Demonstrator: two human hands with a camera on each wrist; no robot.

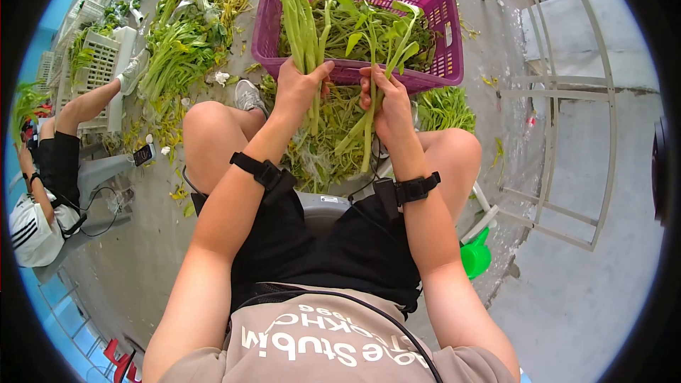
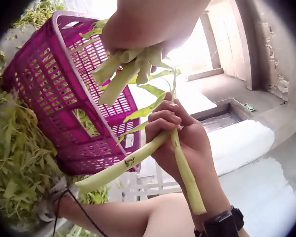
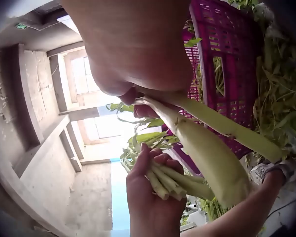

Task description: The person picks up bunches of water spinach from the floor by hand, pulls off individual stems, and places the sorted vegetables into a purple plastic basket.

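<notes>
In the head view my left hand (image 1: 296, 89) grips a bunch of thick pale-green vegetable stalks (image 1: 299, 25), leaves upward. Their cut ends show below that hand in the left wrist view. Beside it, my right hand (image 1: 390, 103) pinches two leafy stalks (image 2: 123, 165) between thumb and fingers, and their thick lower ends spread apart and point down. Both hands are near the front rim of a purple plastic basket (image 1: 447, 74), which holds thin leafy greens (image 1: 397, 39). In the right wrist view the held stalks (image 3: 209, 153) loom large, one of them broad and pale.
Loose trimmed leaves (image 1: 326, 152) lie on the floor between my legs. A big heap of greens (image 1: 188, 50) spreads to the left. Another seated person (image 1: 50, 170) is at far left by white crates (image 1: 99, 64). A metal frame (image 1: 546, 92) stands right, a green plastic item (image 1: 477, 254) below it.
</notes>
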